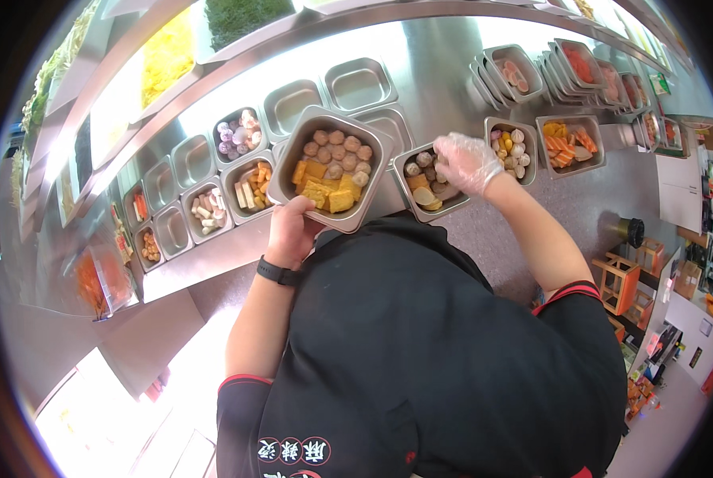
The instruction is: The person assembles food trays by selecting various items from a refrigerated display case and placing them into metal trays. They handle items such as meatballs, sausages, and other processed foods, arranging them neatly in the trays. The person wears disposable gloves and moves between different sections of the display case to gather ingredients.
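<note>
Metal food pan (379, 163) at centre is clamped in left hand (291, 229); gloved right hand (466, 163) is above second pan (449, 209), grip unclear.

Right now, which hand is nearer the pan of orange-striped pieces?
Right. The right hand is left of the striped-piece pan, one ball-filled pan between them; the left hand is farther left, gripping a large pan.
</note>
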{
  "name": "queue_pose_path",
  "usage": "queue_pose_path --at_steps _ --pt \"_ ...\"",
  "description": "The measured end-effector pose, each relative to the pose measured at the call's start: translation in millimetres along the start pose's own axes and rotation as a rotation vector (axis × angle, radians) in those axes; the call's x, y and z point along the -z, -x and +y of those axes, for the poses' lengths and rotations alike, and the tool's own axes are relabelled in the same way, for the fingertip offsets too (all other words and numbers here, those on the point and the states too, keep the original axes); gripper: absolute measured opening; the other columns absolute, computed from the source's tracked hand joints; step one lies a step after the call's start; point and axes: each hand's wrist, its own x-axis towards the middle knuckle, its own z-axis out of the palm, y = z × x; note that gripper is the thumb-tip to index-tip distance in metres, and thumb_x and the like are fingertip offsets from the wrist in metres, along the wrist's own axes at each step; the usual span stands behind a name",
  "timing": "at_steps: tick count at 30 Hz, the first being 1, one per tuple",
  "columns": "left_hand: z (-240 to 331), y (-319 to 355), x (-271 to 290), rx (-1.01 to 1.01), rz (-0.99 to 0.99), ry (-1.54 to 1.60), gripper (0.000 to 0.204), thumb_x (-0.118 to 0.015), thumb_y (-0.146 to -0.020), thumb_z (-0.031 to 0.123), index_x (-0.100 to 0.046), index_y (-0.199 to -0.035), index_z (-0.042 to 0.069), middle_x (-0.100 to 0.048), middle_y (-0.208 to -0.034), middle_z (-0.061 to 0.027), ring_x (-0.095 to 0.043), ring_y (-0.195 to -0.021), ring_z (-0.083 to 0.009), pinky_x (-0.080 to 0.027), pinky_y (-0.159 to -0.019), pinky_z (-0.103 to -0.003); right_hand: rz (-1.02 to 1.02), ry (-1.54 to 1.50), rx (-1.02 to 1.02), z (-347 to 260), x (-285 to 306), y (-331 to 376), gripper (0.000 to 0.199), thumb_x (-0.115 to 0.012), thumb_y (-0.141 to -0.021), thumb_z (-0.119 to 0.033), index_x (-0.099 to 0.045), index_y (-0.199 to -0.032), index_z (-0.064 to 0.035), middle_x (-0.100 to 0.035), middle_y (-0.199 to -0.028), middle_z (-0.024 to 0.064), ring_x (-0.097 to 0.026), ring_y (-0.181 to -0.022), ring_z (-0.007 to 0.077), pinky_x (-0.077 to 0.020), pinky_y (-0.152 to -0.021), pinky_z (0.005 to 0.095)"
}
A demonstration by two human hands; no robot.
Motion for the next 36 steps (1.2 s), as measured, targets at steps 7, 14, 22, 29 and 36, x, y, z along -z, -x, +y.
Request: queue_pose_path --at_steps 7,14,22,29,36 --pt "-21.6 8.1 17.5 0.058 0.145 0.070 0.047 -0.051 -0.092 0.000 -0.050 -0.138 -0.011 -0.064 -0.135 -0.0232 -0.068 -0.119 -0.0412 -0.058 -0.102 -0.058 -0.123 -0.098 -0.028 30.2 -74.7 13.5 0.021 -0.067 -0.089 -0.020 -0.064 -0.105 -0.0070 -0.069 -0.113 0.0213 -0.069 -0.109 0.0400 -0.0571 -0.092 0.0502" --pt "-29.8 18.9 44.0 0.021 0.166 0.075 0.047 -0.052 -0.090 -0.001 -0.051 -0.137 -0.009 -0.064 -0.133 -0.0223 -0.068 -0.118 -0.0400 -0.060 -0.100 -0.056 0.295 -0.393 0.103 -17.7 -42.9 -4.3 0.028 -0.069 -0.090 -0.015 -0.067 -0.117 -0.0063 -0.070 -0.107 0.0180 -0.069 -0.097 0.0394 -0.0571 -0.085 0.0484" --pt "2.0 16.1 131.3 0.115 -0.081 0.000 0.047 -0.052 -0.102 0.018 -0.051 -0.143 -0.004 -0.064 -0.137 -0.0197 -0.067 -0.121 -0.0390 -0.057 -0.099 -0.054 0.369 -0.485 0.397 -197.3 -24.4 -26.7 0.023 -0.075 -0.088 -0.011 -0.070 -0.110 -0.0072 -0.071 -0.102 0.0117 -0.070 -0.093 0.0354 -0.0575 -0.080 0.0431" --pt "67.4 45.9 263.2 -0.057 -0.242 0.050 0.052 -0.059 -0.109 0.034 -0.050 -0.148 0.002 -0.065 -0.139 -0.0168 -0.068 -0.122 -0.0322 -0.060 -0.100 -0.049 -0.062 -0.161 0.343 -414.5 -87.5 -91.0 0.044 -0.071 -0.088 -0.012 -0.061 -0.131 -0.0089 -0.068 -0.109 0.0170 -0.069 -0.103 0.0401 -0.0561 -0.085 0.0499" --pt "131.4 79.6 393.7 0.002 -0.130 -0.146 0.049 -0.052 -0.112 0.042 -0.053 -0.144 0.004 -0.069 -0.130 -0.0136 -0.074 -0.108 -0.0290 -0.064 -0.088 -0.048 -0.191 -0.113 0.324 -569.1 -128.1 -131.5 0.032 -0.067 -0.092 -0.013 -0.060 -0.122 -0.0059 -0.073 -0.110 0.0205 -0.071 -0.102 0.0423 -0.0576 -0.084 0.0516"
